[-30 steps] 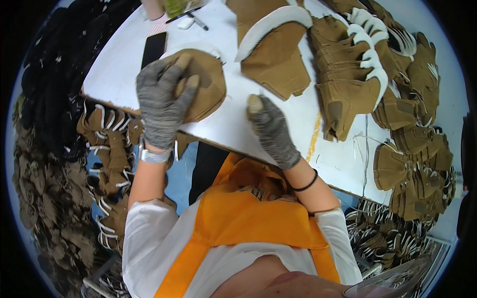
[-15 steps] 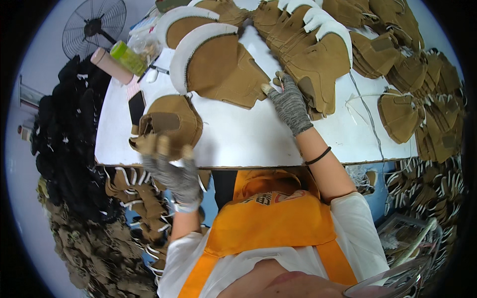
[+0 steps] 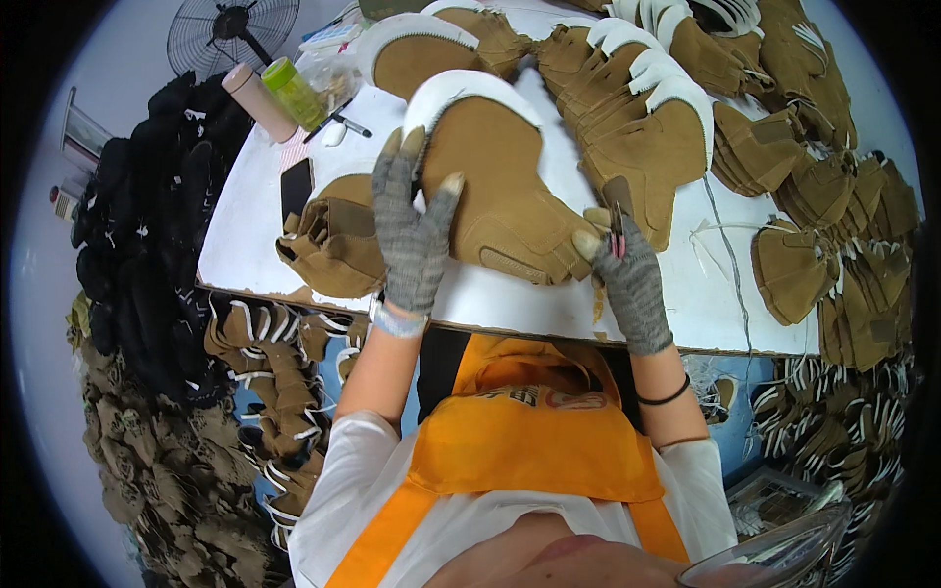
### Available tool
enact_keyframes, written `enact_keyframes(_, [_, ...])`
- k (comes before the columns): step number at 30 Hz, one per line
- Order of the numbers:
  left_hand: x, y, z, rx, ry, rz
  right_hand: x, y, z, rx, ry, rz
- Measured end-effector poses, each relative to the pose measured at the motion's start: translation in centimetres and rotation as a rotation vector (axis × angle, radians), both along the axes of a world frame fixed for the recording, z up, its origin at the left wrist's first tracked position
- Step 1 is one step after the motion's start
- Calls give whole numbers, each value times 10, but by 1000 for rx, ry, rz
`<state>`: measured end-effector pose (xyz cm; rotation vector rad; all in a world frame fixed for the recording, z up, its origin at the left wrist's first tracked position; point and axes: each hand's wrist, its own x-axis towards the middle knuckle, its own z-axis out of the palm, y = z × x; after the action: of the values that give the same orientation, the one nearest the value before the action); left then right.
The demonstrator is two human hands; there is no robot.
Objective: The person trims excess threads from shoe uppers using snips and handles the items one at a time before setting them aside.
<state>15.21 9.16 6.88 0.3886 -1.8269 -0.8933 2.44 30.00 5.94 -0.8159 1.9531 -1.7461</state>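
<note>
A brown boot upper with a white curved, stitched edge is held between my two gloved hands, just above the table. My left hand grips it at the white edge, thumb on the brown face and fingers along the outer side. My right hand pinches the narrow lower end at the right. A pair of small thread snips with reddish handles is also in that hand, blades pointing away. Beside my left wrist lies a folded brown boot upper, partly hidden by the left hand.
A fanned row of boot uppers lies at the back right, with more piles beyond. A phone, a pink bottle, a green bottle and a pen are at the left. A cord crosses the white table.
The boot upper has been drawn nearer and turned, its narrow end now lower right. My left hand has moved from the folded upper onto its white edge. My right hand has come nearer.
</note>
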Motion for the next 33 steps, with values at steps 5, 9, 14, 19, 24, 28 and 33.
enact_keyframes(5, [-11, 7, -6, 147, -96, 63, 33, 31, -8, 119, 215, -99])
enact_keyframes(9, [-11, 12, -11, 125, -215, 71, 41, 49, -11, 129, 337, -42])
enact_keyframes(14, [-15, 11, -16, 142, -124, 82, 16, 75, -4, 109, 433, -58])
enact_keyframes(19, [-13, 16, -8, 148, 30, -38, 2, 49, 36, -451, -33, -82])
enact_keyframes(24, [-10, 23, 11, 739, 188, -506, 17, -14, 55, -1, 366, 262])
enact_keyframes(28, [-17, -13, -35, 251, 78, -252, 3, -56, 29, 95, 759, 144])
enact_keyframes(33, [-12, -4, -25, 495, 260, -463, 8, -71, 33, 115, 877, 110])
